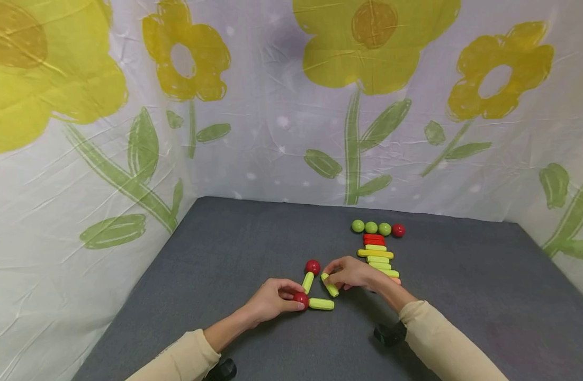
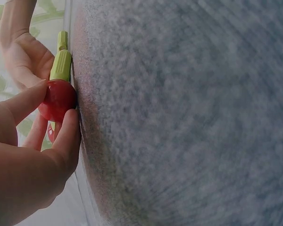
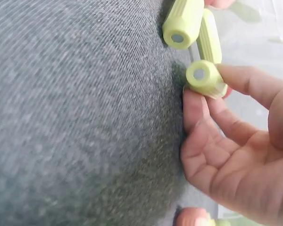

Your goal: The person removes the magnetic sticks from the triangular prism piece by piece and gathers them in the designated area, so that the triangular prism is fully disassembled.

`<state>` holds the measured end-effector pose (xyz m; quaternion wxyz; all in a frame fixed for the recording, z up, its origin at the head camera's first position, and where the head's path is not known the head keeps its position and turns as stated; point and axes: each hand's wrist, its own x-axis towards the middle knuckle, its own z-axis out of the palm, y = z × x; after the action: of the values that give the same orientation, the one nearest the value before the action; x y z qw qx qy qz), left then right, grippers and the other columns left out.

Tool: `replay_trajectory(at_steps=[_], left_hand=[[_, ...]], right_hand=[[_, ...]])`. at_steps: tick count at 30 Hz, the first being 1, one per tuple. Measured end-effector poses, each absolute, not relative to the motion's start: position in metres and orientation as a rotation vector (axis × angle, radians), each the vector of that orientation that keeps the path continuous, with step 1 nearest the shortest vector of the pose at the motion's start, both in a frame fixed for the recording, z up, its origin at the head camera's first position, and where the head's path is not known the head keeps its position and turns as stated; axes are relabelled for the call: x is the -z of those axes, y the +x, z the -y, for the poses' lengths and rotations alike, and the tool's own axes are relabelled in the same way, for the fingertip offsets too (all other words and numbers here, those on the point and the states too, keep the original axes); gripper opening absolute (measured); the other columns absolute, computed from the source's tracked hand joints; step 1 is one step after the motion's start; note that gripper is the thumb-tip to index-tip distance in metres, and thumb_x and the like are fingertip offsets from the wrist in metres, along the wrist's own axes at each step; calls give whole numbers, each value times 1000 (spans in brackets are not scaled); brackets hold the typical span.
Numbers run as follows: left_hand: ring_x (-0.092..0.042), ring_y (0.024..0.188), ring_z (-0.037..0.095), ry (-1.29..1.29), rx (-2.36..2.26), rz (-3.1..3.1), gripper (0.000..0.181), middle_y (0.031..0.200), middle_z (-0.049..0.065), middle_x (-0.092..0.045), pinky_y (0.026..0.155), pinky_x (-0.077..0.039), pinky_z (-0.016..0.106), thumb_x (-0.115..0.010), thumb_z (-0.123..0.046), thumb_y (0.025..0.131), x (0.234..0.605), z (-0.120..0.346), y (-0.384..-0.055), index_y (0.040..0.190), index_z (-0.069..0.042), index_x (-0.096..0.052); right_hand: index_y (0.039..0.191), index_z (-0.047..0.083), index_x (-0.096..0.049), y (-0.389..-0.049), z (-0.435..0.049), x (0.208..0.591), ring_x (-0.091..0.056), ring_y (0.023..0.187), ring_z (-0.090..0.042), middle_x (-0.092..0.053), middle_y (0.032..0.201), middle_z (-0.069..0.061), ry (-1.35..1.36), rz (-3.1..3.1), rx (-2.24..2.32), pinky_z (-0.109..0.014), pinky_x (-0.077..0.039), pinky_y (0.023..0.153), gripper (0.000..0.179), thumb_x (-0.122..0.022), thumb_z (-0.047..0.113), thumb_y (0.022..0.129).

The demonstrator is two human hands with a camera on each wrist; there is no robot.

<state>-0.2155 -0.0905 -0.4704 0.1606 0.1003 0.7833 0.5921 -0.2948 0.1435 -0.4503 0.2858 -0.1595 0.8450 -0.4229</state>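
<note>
My left hand (image 1: 267, 302) grips a red ball (image 1: 301, 301) low on the dark table, thumb and fingers on either side of it. One yellow-green ridged rod (image 1: 322, 304) runs right from this ball; a second such rod (image 1: 308, 283) slants away to another red ball (image 1: 312, 266). In my right hand (image 1: 352, 272), thumb and fingertips pinch a third yellow-green rod (image 1: 333, 290), held tilted just right of that group. The right wrist view shows a grey disc in the near end of the held rod (image 3: 203, 77).
Beyond my right hand lies a column of rods, with red rods (image 1: 374, 239), a longer yellow rod (image 1: 375, 254) and several yellow-green ones. Green balls (image 1: 371, 227) and a red ball (image 1: 398, 230) line up behind it. A flowered cloth (image 1: 272, 132) surrounds the table.
</note>
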Motion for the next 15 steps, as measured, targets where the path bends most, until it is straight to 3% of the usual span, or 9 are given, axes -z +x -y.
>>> replay_trajectory(at_steps=[6,15], left_hand=[[-63,84,16,277,-1690,-2238,30,94,6,-67,72,-53,29,-77,-4,79,470,90,-215,107,0,-68],[-63,84,16,298,-1698,-2231,30,94,5,-67,72,-53,28,-77,-5,79,471,90,-217,107,1,-67]], right_hand=[[117,-1,-60,-293,-157,451,-52,74,-17,-57,81,-4,-410,-2121,1275,-29,-45,67,33,-66,17,89],[131,-8,-50,-289,-182,446,-59,88,-17,-61,99,-4,-309,-2025,1492,-35,-50,86,48,-63,18,93]])
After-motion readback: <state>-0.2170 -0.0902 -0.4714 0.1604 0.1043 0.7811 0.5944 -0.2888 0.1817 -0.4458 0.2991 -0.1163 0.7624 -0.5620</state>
